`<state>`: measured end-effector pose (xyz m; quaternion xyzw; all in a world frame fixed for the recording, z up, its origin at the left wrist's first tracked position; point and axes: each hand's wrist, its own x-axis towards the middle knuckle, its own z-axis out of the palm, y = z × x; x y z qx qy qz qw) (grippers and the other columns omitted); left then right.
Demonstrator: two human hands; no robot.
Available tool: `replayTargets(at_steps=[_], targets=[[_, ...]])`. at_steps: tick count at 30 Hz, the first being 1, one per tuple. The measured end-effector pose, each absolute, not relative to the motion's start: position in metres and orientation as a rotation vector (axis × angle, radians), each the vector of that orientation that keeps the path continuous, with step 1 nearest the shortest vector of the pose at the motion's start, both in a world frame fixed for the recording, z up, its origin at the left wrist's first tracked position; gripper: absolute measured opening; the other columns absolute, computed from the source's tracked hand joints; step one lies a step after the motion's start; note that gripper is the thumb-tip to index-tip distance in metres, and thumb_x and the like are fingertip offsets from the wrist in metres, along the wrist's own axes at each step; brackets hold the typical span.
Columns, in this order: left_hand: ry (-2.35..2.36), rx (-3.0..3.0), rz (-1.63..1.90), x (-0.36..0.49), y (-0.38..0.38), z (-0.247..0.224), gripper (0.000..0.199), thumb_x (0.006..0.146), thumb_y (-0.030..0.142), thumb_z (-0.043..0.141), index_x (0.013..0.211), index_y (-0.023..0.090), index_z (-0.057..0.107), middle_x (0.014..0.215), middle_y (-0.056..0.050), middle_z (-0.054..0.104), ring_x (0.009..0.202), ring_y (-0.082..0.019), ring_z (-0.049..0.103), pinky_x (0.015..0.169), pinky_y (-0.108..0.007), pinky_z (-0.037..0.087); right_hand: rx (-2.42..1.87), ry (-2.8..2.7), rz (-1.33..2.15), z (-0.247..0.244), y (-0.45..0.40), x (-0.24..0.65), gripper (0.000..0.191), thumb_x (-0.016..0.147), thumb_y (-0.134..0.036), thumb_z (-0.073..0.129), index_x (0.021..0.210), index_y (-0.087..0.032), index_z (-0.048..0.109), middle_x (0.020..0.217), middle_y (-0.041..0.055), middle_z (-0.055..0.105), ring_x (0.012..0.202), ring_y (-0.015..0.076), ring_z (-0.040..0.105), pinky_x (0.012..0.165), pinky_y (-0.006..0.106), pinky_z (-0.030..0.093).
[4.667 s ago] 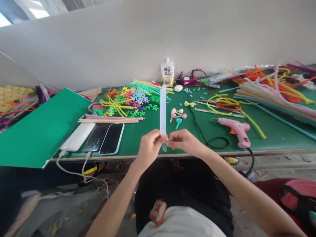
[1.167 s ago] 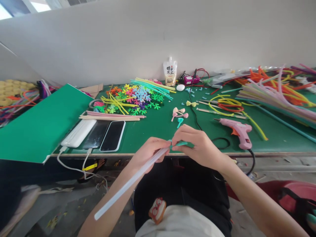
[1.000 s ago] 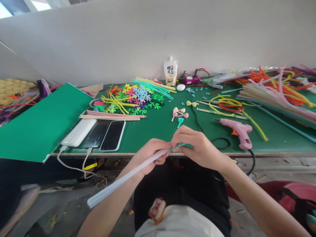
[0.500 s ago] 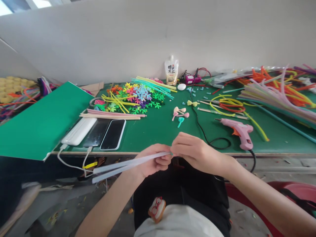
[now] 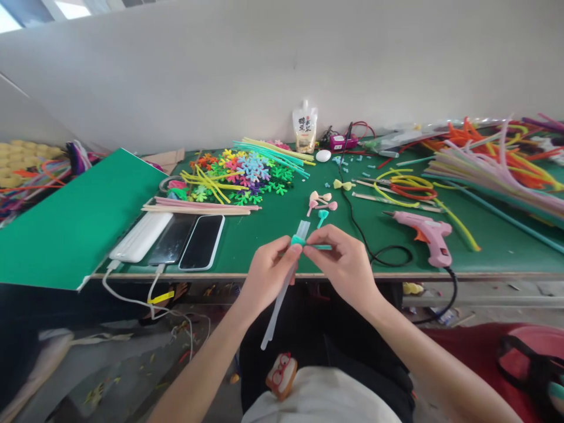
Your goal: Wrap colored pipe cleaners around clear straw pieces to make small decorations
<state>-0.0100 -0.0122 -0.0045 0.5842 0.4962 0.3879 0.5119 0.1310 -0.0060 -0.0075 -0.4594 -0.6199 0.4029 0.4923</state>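
My left hand [image 5: 274, 267] pinches a pair of long, translucent white glue sticks [image 5: 279, 311], whose upper ends rise above the fingers and lower ends slant down over my lap. A teal pipe cleaner [image 5: 298, 240] is wound around the sticks near the top. Its loose end sticks out to the right between the fingers of my right hand [image 5: 341, 258], which are closed on it. Just beyond my hands lies a small teal looped piece [image 5: 323, 217], with several pink and peach ones [image 5: 314, 198] behind it. A yellow bow-shaped piece [image 5: 343, 184] lies farther back.
A pink glue gun [image 5: 425, 232] rests at right, near its black cord. Phones [image 5: 201, 241] and a white power bank [image 5: 141, 236] lie left, beside a green board [image 5: 83, 220]. Colourful snowflake pieces [image 5: 253, 167] are heaped behind; pipe cleaners [image 5: 489, 173] pile up at far right.
The sticks have swung from pointing left to nearly upright, and both hands have risen over the table edge. The teal winding and its loose end now show.
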Motion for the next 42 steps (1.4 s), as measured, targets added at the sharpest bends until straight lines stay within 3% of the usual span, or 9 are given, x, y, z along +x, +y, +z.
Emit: replayTargets(at_steps=[9,15,20,22,26,36,42], targets=[[1.346,1.704,0.946,-0.007,-0.017,-0.007,0.033,0.088,0.039,0.037,0.063,0.019,0.033,0.053,0.006,0.037,0.049,-0.008,0.035,0.05,-0.02,0.027,-1.047,-1.367,0.996,-0.012,-0.01,0.126,0.008,0.072,-0.021,0.063,0.072,-0.016,0.056,0.07,0.0003,0.061,0.068,0.0123,0.059,0.061,0.022,0.049],[1.317,1.796,0.82,-0.008,-0.016,-0.004,0.023,0.09,0.03,0.033,0.072,0.018,0.041,0.061,0.004,0.046,0.055,-0.01,0.042,0.055,-0.02,0.029,-1.084,-1.321,1.015,-0.021,-0.005,0.13,0.013,0.071,-0.023,0.063,0.073,-0.017,0.052,0.068,-0.0002,0.059,0.065,0.012,0.058,0.062,0.024,0.049],[1.484,1.992,0.681,-0.014,-0.012,-0.001,0.016,0.087,0.025,0.04,0.083,0.018,0.054,0.068,0.0,0.053,0.064,-0.014,0.049,0.06,-0.022,0.031,-0.979,-1.438,0.992,-0.021,0.005,0.147,0.036,0.064,-0.022,0.069,0.091,-0.021,0.045,0.089,0.001,0.058,0.079,0.0128,0.06,0.076,0.03,0.05],[1.487,2.085,0.601,-0.015,-0.011,-0.001,0.018,0.087,0.023,0.041,0.087,0.019,0.058,0.074,-0.003,0.056,0.071,-0.016,0.051,0.065,-0.023,0.033,-0.997,-1.653,0.978,-0.017,0.009,0.153,0.027,0.068,-0.022,0.066,0.09,-0.02,0.05,0.09,0.002,0.059,0.08,0.0135,0.06,0.077,0.03,0.049],[1.427,2.202,0.514,-0.014,-0.01,-0.003,0.022,0.087,0.019,0.041,0.086,0.02,0.062,0.073,-0.004,0.056,0.074,-0.017,0.053,0.066,-0.024,0.035,-0.992,-2.017,0.992,-0.009,0.013,0.161,0.005,0.075,-0.019,0.056,0.078,-0.016,0.059,0.075,-0.0001,0.061,0.071,0.011,0.056,0.071,0.024,0.046],[1.203,2.093,0.56,-0.02,0.001,-0.008,0.021,0.085,0.021,0.044,0.089,0.021,0.065,0.081,-0.003,0.066,0.075,-0.016,0.058,0.068,-0.022,0.037,-0.928,-2.093,1.101,-0.013,0.021,0.162,0.005,0.068,-0.011,0.05,0.07,-0.015,0.051,0.066,-0.0037,0.046,0.06,0.006,0.038,0.055,0.017,0.035],[1.151,2.045,0.585,-0.018,0.004,-0.002,0.02,0.083,0.022,0.047,0.085,0.021,0.067,0.076,-0.002,0.067,0.07,-0.016,0.058,0.064,-0.021,0.036,-0.875,-1.994,1.329,-0.012,0.025,0.161,0.01,0.062,-0.008,0.047,0.067,-0.016,0.044,0.063,-0.0049,0.041,0.056,0.0055,0.038,0.049,0.016,0.03]])
